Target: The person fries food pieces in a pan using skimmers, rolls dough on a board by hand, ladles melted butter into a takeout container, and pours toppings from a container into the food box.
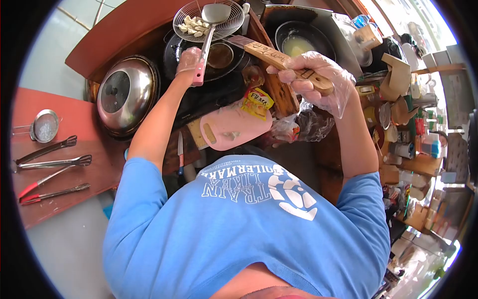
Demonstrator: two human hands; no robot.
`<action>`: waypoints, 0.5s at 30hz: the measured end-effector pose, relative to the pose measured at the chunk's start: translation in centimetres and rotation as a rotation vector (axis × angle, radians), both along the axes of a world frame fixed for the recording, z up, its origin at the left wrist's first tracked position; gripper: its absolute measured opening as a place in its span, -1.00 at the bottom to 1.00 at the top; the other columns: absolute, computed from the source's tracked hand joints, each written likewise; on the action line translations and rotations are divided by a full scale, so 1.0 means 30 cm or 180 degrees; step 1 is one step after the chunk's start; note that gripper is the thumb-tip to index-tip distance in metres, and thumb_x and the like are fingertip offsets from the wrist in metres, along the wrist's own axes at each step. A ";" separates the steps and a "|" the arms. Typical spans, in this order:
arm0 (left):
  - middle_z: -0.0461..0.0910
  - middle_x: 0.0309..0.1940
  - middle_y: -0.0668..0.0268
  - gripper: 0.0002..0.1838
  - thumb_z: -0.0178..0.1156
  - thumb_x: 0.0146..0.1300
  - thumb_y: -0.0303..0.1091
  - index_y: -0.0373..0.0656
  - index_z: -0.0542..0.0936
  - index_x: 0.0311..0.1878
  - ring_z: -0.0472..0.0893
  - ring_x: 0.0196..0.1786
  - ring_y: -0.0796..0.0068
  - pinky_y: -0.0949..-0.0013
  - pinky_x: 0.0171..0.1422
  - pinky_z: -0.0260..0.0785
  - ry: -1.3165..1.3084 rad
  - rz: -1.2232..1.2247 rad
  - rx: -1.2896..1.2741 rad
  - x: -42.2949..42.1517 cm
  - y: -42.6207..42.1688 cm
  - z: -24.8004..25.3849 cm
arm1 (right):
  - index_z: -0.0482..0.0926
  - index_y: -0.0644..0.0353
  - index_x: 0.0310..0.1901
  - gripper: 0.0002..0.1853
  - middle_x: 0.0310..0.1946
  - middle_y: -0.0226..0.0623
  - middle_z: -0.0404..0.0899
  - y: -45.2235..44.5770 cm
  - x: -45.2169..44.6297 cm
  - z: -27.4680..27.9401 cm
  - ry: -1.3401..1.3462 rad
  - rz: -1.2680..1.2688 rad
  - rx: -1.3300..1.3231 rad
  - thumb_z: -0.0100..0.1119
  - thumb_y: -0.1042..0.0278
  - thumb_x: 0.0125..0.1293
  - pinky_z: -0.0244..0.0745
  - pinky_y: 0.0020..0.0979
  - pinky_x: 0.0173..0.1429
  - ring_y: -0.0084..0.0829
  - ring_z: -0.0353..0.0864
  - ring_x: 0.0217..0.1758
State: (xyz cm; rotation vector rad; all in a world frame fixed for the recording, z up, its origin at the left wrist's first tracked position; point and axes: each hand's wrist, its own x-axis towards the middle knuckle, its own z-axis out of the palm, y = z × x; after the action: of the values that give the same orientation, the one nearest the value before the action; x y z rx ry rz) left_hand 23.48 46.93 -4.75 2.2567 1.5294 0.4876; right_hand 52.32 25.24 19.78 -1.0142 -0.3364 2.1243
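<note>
My left hand (191,64), in a clear plastic glove, is closed round the pink handle of a metal turner (215,16). Its flat head lies over a wire strainer (182,15) that holds pale pieces of food (195,27). My right hand (318,78), also gloved, grips the wooden handle (269,54) of the strainer. Under the strainer and my left hand stands a black wok (174,56) with dark liquid inside. What the pale pieces are, I cannot tell.
Left of the wok sits a pan with a domed metal lid (127,90). A second wok (298,42) holds yellowish liquid. Nearer my body are a pink cutting board (236,127), a yellow packet (259,101) and a knife (180,149). Several tongs (55,163) lie far left.
</note>
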 end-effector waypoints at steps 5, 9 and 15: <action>0.69 -0.18 -0.08 -0.63 0.09 0.32 -0.11 -0.24 0.71 -0.22 0.67 -0.01 -0.16 -0.07 0.11 0.51 -0.0473 0.0534 -0.0254 -0.041 -0.004 0.037 | 0.49 0.50 0.00 -0.68 -0.40 -0.31 0.58 -0.007 -0.008 0.007 -0.0046 0.0156 0.0064 0.13 0.36 0.39 0.45 -0.65 -0.68 -0.65 0.51 -0.63; 0.69 -0.10 -0.09 -0.63 0.08 0.33 -0.09 -0.20 0.72 -0.17 0.65 0.03 -0.17 -0.05 0.13 0.50 -0.0144 0.0782 -0.0367 -0.048 -0.048 0.172 | 0.48 0.49 0.01 -0.68 -0.40 -0.29 0.58 -0.001 0.002 -0.001 0.0016 0.0216 0.0056 0.12 0.37 0.40 0.45 -0.64 -0.69 -0.64 0.52 -0.63; 0.67 -0.08 -0.13 -0.54 -0.01 0.38 -0.07 -0.31 0.69 -0.20 0.63 0.06 -0.20 -0.09 0.15 0.49 0.0208 0.0722 0.0051 -0.146 0.051 0.184 | 0.47 0.49 0.01 -0.69 -0.40 -0.28 0.59 -0.001 0.009 0.006 -0.0082 0.0195 0.0027 0.13 0.38 0.39 0.46 -0.63 -0.70 -0.63 0.52 -0.64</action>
State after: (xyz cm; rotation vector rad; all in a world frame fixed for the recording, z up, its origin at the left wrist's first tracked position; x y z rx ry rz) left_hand 19.11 48.47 0.77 2.1405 1.8320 0.4941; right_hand 52.59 25.22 19.95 -1.0392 -0.3932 2.1644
